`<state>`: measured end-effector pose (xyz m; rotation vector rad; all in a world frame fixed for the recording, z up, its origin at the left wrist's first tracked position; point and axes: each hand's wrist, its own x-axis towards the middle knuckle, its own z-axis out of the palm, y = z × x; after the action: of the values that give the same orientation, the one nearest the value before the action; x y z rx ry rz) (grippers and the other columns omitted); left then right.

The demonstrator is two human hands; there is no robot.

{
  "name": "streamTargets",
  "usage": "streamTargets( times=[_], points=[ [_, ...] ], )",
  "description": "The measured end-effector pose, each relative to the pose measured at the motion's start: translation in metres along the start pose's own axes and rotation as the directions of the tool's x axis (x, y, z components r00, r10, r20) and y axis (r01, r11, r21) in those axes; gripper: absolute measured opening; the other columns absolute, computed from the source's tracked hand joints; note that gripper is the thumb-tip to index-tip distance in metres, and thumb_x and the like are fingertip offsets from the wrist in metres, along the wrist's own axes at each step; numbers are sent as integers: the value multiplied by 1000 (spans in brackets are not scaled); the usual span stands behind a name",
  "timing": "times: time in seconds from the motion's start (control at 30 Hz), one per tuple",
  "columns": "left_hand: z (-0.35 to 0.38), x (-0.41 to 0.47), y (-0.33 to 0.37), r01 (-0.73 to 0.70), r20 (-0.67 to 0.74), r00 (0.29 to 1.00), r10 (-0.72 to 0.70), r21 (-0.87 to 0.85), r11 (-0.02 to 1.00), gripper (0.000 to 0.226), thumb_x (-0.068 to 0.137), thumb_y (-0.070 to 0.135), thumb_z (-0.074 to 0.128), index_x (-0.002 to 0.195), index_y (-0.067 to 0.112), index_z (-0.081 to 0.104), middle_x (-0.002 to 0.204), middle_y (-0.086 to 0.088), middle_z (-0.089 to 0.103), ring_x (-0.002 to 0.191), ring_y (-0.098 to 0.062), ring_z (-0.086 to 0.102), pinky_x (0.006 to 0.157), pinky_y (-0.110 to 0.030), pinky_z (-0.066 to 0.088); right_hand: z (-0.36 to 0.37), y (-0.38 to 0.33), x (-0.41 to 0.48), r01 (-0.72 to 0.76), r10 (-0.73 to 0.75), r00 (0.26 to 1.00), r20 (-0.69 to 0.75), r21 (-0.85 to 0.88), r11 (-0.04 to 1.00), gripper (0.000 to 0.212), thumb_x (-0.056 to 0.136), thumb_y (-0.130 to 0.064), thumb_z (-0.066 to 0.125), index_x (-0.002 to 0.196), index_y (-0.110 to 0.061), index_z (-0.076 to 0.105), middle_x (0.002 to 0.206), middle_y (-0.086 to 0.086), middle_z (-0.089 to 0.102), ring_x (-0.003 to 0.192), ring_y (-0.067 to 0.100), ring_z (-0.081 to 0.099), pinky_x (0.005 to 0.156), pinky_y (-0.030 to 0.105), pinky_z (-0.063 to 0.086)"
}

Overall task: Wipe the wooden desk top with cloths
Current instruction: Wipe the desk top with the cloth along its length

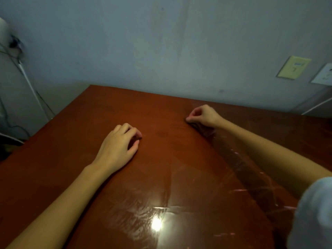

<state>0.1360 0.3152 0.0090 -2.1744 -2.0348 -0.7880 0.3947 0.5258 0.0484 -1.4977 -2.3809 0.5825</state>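
Note:
The reddish-brown wooden desk top (pixel 75 150) fills the lower view. A clear glossy film (pixel 206 177) lies wrinkled over its right and near part. My right hand (pixel 203 115) is far out near the back edge, with thumb and fingers pinching a dark raised fold of that film. My left hand (pixel 120 146) sits at the desk's middle, fingers curled, fingertips and thumb down on the surface. Whether it pinches anything I cannot tell. Pale blue-grey fabric (pixel 312 214) shows at the lower right; I cannot tell whether it is a cloth or a sleeve.
A grey wall (pixel 161 42) stands right behind the desk. A yellow plate (pixel 293 67) and a white plate (pixel 323 74) are fixed to it at the right. Cables and a thin white pole (pixel 28 83) hang beyond the desk's left edge.

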Motion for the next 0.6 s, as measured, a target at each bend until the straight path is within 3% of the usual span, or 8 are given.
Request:
streamTargets(
  times=[0.1,0.23,0.3,0.43,0.53,0.6],
  points=[
    [2,0,-3,3,-5,1000,-3,-1,1000,20,90,28,56,109,26,61,109,8,54,101,-11,50,81,-29,48,-4,11,-11,98,-104,990,90,71,993,13,77,-29,77,76,-20,68,75,0,66,68,8,56,65,23,43],
    [4,2,-3,-2,-13,1000,2,3,1000,19,90,27,56,108,27,61,107,8,53,98,-11,51,79,-29,47,-33,28,-1,69,-74,981,180,37,997,12,76,-26,77,71,-24,66,72,-5,67,65,3,56,71,21,44],
    [5,2,-2,-11,-9,1000,11,4,1000,19,90,26,56,108,26,61,106,8,53,97,-11,51,78,-29,47,-25,11,10,106,-97,969,226,-30,994,13,76,-28,78,71,-26,66,71,-7,66,62,0,54,65,17,42],
    [3,1,-1,0,-10,1000,0,-9,1000,19,90,25,56,109,25,62,107,8,53,98,-11,51,79,-30,47,4,-28,32,202,-197,949,245,6,979,14,74,-30,79,68,-29,66,74,-4,68,65,0,55,65,19,43],
    [3,0,-2,9,-8,1000,-9,-10,1000,20,90,27,56,109,26,61,108,9,53,99,-9,50,80,-28,47,-13,-15,28,180,-163,931,326,-20,984,13,76,-26,78,70,-27,67,69,-8,66,57,-6,54,63,16,43],
    [3,1,-2,1,-13,1000,-1,-14,1000,19,90,26,56,109,26,61,106,9,53,97,-9,50,80,-27,46,-35,9,18,132,-96,933,346,-84,988,12,76,-28,77,69,-27,67,70,-7,67,60,-1,57,67,23,46]
  ],
)
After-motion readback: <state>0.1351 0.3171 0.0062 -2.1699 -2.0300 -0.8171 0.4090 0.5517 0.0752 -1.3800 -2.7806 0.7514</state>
